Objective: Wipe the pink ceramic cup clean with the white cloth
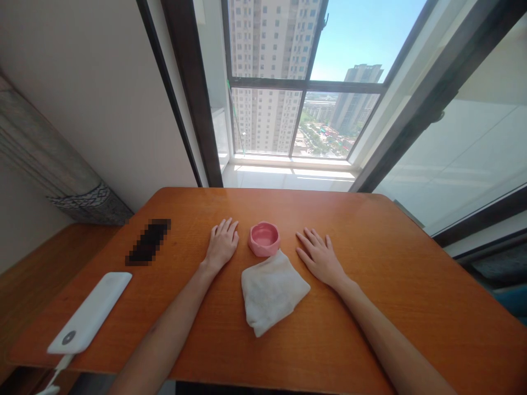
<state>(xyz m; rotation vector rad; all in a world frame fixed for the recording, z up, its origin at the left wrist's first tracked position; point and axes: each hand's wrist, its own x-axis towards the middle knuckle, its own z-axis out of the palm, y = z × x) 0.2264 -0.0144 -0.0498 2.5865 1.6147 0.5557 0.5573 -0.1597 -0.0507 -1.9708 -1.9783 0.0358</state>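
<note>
My left hand [222, 242] rests palm down on the wooden table, fingers out and holding nothing. Just to its right sits a pink faceted bowl [264, 240], upright, with nothing visible inside. A folded white cloth [272, 292] lies flat in front of the bowl, its top corner at the bowl's base. My right hand [320, 255] lies flat to the right of both, with fingers spread and nothing in them. Neither hand touches the bowl or the cloth.
The brown wooden table [411, 285] extends to both sides. At its left lie a white power strip [93, 312] with a cable [61, 365] over the front edge and a dark pixelated object [149, 242]. Beyond stand a window [304, 82] and a curtain [61, 153].
</note>
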